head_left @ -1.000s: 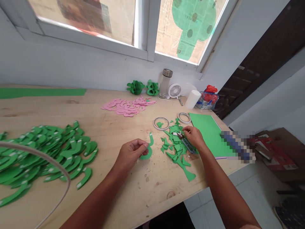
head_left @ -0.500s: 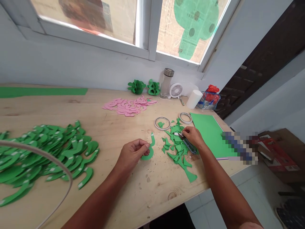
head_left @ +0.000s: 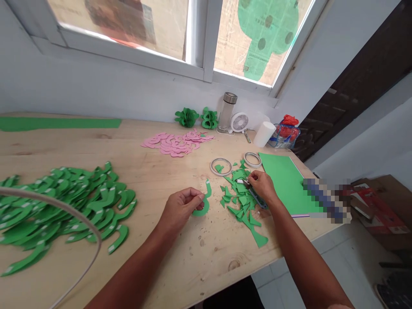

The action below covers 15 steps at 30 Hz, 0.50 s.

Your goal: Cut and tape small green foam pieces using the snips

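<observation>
Worktop: pale wood (head_left: 193, 266), far edge along the wall, near edge by the person; the left edge is out of frame.

Green heap: curved cutouts (head_left: 71, 197) sprawled toward the left side, lots with white patches on their ends.

Green sheet: lies flat (head_left: 286, 184) close to the right edge.

Pink pile: loose curvy cutouts (head_left: 170, 143) nearer the far edge, around the middle.

Scraps: green offcuts (head_left: 241, 199) between the two hands, toward the near right corner.

Left hand: thumb and fingers (head_left: 183, 206) pinching one curved green piece, well in from the near edge.

Right hand: fingertips (head_left: 264, 186) drawn together over the scraps (can't tell if anything tiny is between them, sorry).

Snips: lying on the scraps (head_left: 257, 197), partly behind the right hand; no idea if they're touching.

Tape rolls: one (head_left: 222, 174) near the scraps, another (head_left: 254, 166) by the sheet's far left corner.

Curved piece: in the left fingers (head_left: 206, 208), free end pointing to the far edge. Looks like the handling-one-piece step to me.

White patch: on that free end (head_left: 207, 182). I'd say the next move calls for a steady left pinch and careful right fingertips.
</observation>
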{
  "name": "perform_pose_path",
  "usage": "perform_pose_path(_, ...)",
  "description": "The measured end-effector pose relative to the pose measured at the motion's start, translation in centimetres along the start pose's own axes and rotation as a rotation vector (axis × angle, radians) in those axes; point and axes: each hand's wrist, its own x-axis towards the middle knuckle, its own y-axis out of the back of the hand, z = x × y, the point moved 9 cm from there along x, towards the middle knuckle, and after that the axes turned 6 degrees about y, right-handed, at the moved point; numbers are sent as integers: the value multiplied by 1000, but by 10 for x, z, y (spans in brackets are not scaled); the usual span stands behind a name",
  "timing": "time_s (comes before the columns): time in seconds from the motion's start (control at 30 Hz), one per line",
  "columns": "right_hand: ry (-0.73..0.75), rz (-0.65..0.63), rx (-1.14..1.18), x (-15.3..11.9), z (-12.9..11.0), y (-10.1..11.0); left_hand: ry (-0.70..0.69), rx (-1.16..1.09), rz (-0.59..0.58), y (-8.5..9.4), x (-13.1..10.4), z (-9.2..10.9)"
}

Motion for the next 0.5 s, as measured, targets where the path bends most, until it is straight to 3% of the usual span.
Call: perform_pose_path(0.5, -24, 9, 0, -3, 4, -2, -6, -14, -15, -2, 1, -1)
